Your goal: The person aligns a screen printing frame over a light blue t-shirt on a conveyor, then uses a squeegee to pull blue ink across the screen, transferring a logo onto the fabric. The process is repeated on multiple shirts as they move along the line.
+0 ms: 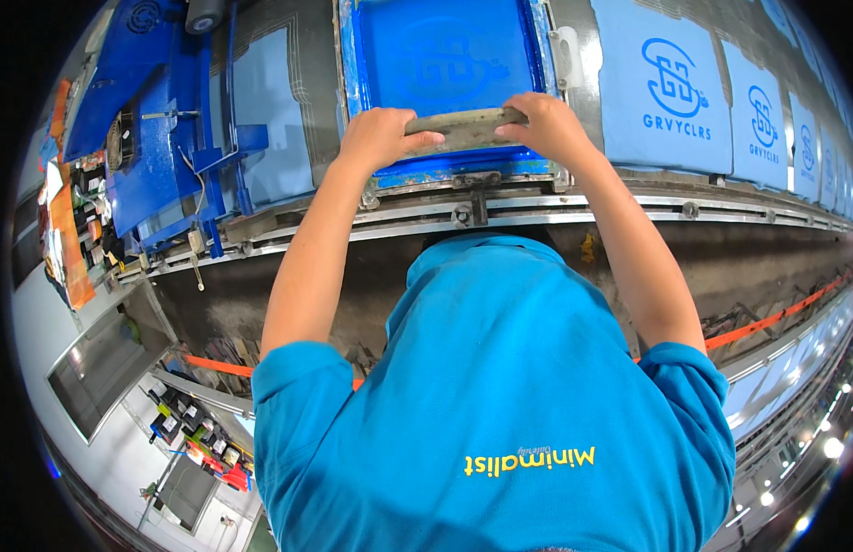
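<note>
My left hand [379, 138] and my right hand [548, 127] grip the two ends of a worn, greyish squeegee [467, 131]. Fingers of both hands are closed around its bar. It lies crosswise at the near end of a screen-printing frame [351, 57], whose rim is smeared with blue ink. Inside the rim, the blue mesh [390, 46] shows a faint darker logo shape. The squeegee's lower edge and whatever lies under the frame are hidden.
On the right, light blue fabric panels [620, 110] with dark blue prints line the long table. A metal rail [528, 217] follows its near edge. A blue machine [173, 138] stands left beside another light blue panel [272, 110]. An orange strip [767, 322] runs lower down.
</note>
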`<state>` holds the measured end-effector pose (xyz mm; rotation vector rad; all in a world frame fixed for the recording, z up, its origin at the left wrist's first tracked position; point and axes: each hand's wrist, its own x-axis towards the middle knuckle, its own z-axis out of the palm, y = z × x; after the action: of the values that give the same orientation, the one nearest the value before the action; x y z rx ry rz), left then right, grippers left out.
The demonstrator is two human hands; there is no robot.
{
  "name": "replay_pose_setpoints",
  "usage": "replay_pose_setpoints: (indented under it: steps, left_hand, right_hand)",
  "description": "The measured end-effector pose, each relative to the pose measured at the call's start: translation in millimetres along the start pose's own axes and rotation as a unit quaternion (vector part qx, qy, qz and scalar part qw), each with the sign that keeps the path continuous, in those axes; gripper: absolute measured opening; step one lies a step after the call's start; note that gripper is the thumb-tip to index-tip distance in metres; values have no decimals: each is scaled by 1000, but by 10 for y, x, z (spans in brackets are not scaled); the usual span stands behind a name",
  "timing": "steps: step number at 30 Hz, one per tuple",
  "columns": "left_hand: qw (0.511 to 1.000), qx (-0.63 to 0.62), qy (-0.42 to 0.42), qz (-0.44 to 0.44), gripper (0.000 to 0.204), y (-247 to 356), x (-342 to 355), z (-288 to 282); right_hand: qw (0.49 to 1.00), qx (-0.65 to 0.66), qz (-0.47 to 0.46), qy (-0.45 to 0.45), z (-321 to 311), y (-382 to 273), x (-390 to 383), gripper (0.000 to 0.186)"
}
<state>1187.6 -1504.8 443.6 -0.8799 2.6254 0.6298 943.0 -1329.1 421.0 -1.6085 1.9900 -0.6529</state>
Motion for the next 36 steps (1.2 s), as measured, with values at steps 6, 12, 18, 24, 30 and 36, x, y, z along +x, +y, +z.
replay_pose_setpoints:
  steps: [6, 12, 18, 24, 30, 36]
  left_hand:
    - [996, -29, -78, 9, 91, -158, 330, -4]
    - [980, -119, -158, 30, 112, -364, 701, -99]
    - [974, -154, -159, 45, 116, -423, 829, -383]
    - [990, -100, -93, 44, 103, -414, 1045, -871]
    - [999, -15, 33, 29, 81, -419, 1358, -1348]
    - [984, -14, 171, 43, 47, -460, 1414, -1351]
  right_hand:
    - [989, 16, 75, -127, -77, 68, 283, 43]
    - [984, 118, 124, 42, -293, 428, 486, 49]
    - [902, 39, 305, 304, -249, 1196, 1042, 56]
    - [878, 128, 333, 318, -7, 1343, 1111, 44]
    - [881, 152, 309, 326, -155, 1116, 1000, 34]
    - [876, 169, 292, 343, -169, 1053, 969, 40]
